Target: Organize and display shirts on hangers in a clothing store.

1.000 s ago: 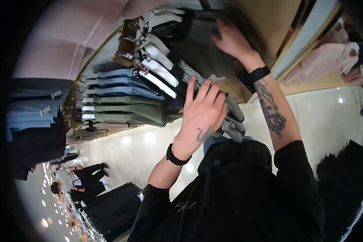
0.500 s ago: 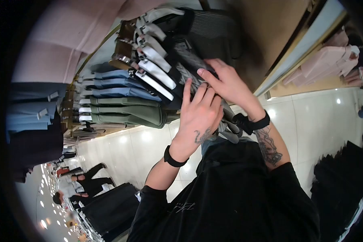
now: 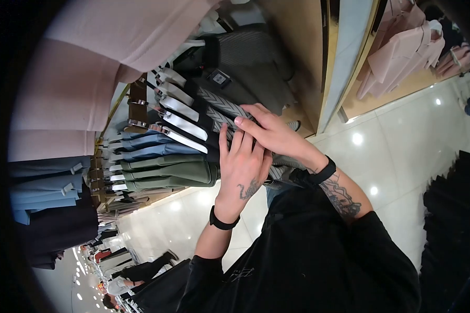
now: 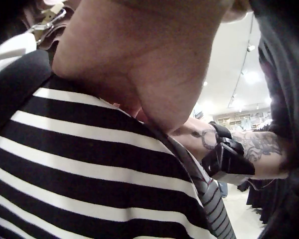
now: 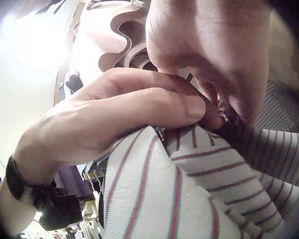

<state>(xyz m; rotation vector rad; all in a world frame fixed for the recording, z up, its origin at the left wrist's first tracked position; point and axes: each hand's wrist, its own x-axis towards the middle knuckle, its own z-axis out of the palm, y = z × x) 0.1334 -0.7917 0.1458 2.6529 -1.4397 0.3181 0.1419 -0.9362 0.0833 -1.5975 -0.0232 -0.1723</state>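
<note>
Glossy white floor tiles (image 3: 402, 172) shine under a clothes rack in the shop I'm watching through the rig. Closest to the camera, black sleeves (image 3: 308, 250) lead up to the two wrists. The left hand (image 3: 243, 167) lies on the striped garment (image 3: 216, 103), fingers stretched over the top. In the right wrist view its thumb (image 5: 189, 107) runs along the fold, so the cloth is held between thumb and fingers. The right hand (image 3: 271, 133) crosses just above it, touching the left fingertips, and its bent fingertips pinch the same striped cloth at the edge. That garment hangs on the rack directly under both hands, squeezed between dark neighbours. Beyond it hang green trousers (image 3: 167, 172) and blue ones (image 3: 151, 151), then a large pink garment (image 3: 104, 68). Far off, small figures (image 3: 120, 284) stand on the floor.
</note>
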